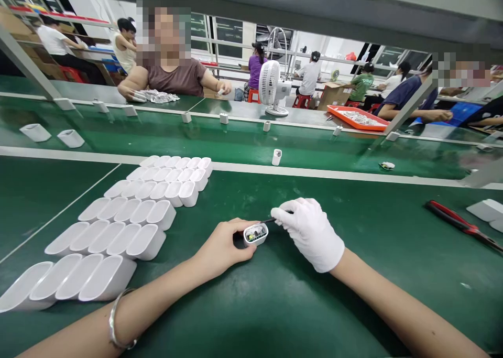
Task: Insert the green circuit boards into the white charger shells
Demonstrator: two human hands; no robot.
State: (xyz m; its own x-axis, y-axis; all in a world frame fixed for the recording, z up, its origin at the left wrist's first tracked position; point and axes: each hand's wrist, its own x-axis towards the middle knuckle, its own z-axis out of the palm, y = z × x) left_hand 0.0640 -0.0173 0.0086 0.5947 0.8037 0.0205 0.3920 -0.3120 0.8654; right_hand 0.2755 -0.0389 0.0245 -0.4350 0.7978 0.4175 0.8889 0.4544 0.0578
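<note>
Nearest the camera, lower left of the open case, a silver bracelet circles the left wrist over the green counter. The open case itself, white and oval, is in the bare left hand, its fingers closed around the sides and its opening showing a circuit board with pale and green parts. Just right of the case, the right hand, in a white glove, pinches a thin dark tool between its fingers, the tip at the case's rim. Left of the case, slanted rows of white housings stand close together, running from nearer than it to farther away. Well to its right lie red-and-black pliers, with white blocks past them. Beyond the case, across a pale divider, a small white case stands on a green strip; a loose board lies on that strip, farther right. Farther off, behind the case, are a white fan and, to its right, an orange tray of small pieces. Far left of the case, a person in a brown top sits by a pile of white pieces.
</note>
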